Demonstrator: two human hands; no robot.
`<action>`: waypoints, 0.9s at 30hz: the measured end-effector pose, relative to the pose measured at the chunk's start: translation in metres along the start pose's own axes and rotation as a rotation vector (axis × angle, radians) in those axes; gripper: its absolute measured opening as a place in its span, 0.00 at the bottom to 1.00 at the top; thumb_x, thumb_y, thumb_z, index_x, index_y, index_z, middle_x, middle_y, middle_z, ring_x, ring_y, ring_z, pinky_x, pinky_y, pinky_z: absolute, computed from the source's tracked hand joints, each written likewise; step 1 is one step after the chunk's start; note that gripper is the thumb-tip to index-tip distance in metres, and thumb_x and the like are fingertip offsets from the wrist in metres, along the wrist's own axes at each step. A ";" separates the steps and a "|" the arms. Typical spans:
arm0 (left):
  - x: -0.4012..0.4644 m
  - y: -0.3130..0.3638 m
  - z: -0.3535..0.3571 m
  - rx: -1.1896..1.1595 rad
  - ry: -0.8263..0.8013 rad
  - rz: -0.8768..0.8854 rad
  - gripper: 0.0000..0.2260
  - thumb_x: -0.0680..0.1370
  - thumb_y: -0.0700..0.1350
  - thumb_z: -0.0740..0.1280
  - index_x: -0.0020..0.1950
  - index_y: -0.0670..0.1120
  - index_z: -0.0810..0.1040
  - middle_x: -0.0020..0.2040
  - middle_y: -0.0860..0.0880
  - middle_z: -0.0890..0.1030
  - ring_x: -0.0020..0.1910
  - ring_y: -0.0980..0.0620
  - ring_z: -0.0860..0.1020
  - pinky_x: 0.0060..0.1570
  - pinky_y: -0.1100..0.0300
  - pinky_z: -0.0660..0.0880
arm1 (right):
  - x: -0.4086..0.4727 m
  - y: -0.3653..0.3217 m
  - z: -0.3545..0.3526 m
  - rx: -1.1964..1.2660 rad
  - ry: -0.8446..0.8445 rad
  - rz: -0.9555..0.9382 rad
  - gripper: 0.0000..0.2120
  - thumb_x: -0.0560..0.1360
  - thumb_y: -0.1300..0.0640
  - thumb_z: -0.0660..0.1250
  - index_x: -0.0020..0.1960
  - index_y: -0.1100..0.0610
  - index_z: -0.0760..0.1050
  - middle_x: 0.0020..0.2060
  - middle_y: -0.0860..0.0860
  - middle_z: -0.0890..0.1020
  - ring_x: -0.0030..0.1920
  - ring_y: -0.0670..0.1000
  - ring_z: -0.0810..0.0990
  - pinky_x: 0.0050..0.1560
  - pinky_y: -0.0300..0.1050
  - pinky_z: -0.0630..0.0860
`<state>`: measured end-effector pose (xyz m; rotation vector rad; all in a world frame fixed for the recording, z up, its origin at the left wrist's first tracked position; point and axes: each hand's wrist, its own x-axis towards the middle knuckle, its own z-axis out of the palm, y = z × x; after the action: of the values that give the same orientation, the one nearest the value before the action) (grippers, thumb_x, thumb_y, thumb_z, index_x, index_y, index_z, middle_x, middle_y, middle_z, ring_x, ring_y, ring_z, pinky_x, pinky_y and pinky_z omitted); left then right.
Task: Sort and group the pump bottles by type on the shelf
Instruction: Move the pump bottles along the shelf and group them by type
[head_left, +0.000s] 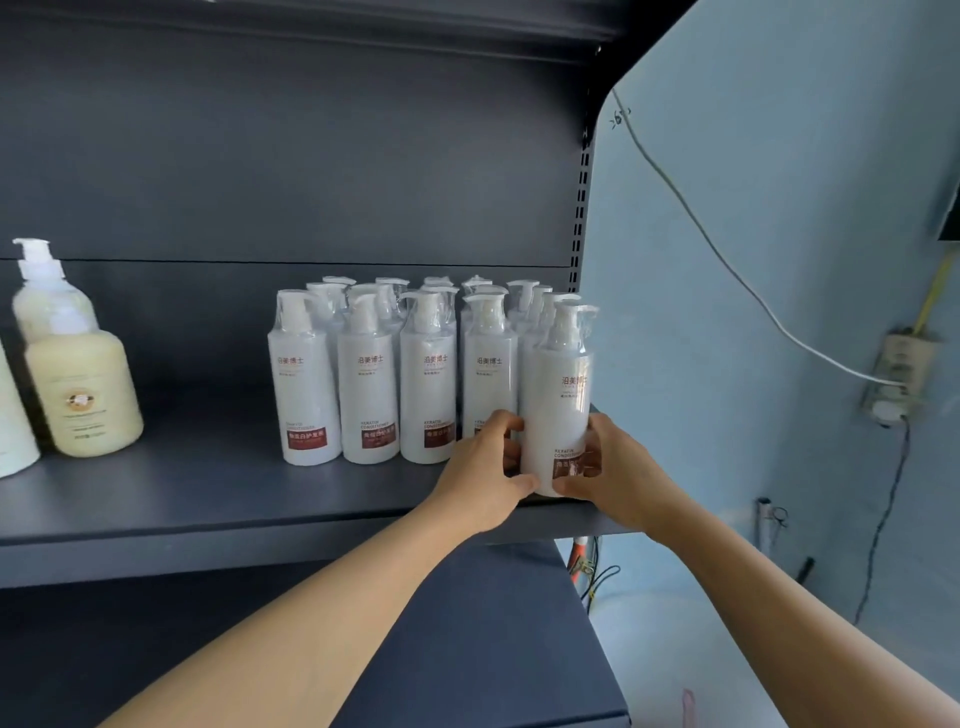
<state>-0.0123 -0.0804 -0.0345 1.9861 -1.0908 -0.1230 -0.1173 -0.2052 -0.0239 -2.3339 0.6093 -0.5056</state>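
A dark grey metal shelf (218, 499) runs across the view, backed by a matching dark panel, with a pale blue wall (779, 260) to its right where a white cable (727, 270) droops down to a wall socket (896, 379). On the right part of the shelf stands a tight cluster of white pump bottles (395, 374), each wrapped in clear film and bearing a brown-red label near its base, set in rows several deep. At the near right corner of that cluster, close to the shelf's front edge, one more white pump bottle (558, 400) of the same kind stands upright, just beside its neighbours. The left hand (485, 467) wraps its fingers around the lower left side of this bottle, thumb at the front near the base, while the right hand (615, 470) grips the lower right side, thumb across the label. Both forearms reach up from below. Well apart, at the left end of the shelf, stand cream-coloured pump bottles (83, 384) of a squatter shape, one behind another, and the edge of another pale bottle (13, 415) shows at the frame's border.
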 end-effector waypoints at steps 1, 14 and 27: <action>0.002 0.000 0.001 -0.001 0.001 0.002 0.23 0.72 0.41 0.72 0.65 0.48 0.68 0.52 0.51 0.80 0.51 0.54 0.78 0.53 0.62 0.75 | 0.001 0.001 -0.001 -0.005 -0.008 -0.008 0.31 0.69 0.58 0.74 0.67 0.55 0.64 0.56 0.51 0.78 0.54 0.50 0.77 0.54 0.42 0.74; 0.011 -0.004 0.003 -0.044 -0.019 0.034 0.23 0.72 0.41 0.72 0.64 0.48 0.68 0.47 0.55 0.77 0.49 0.53 0.79 0.54 0.57 0.77 | 0.015 0.012 0.001 -0.005 -0.056 -0.042 0.29 0.70 0.57 0.72 0.66 0.53 0.63 0.56 0.48 0.77 0.55 0.48 0.76 0.57 0.42 0.73; 0.013 -0.003 0.004 0.006 0.025 0.029 0.22 0.72 0.42 0.73 0.63 0.48 0.69 0.53 0.51 0.80 0.48 0.54 0.79 0.54 0.59 0.77 | 0.021 0.014 0.001 -0.014 -0.085 -0.053 0.29 0.71 0.57 0.72 0.67 0.53 0.62 0.57 0.47 0.76 0.56 0.49 0.75 0.58 0.43 0.74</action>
<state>-0.0039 -0.0917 -0.0352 1.9711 -1.1045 -0.0788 -0.1040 -0.2256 -0.0298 -2.3767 0.5134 -0.4250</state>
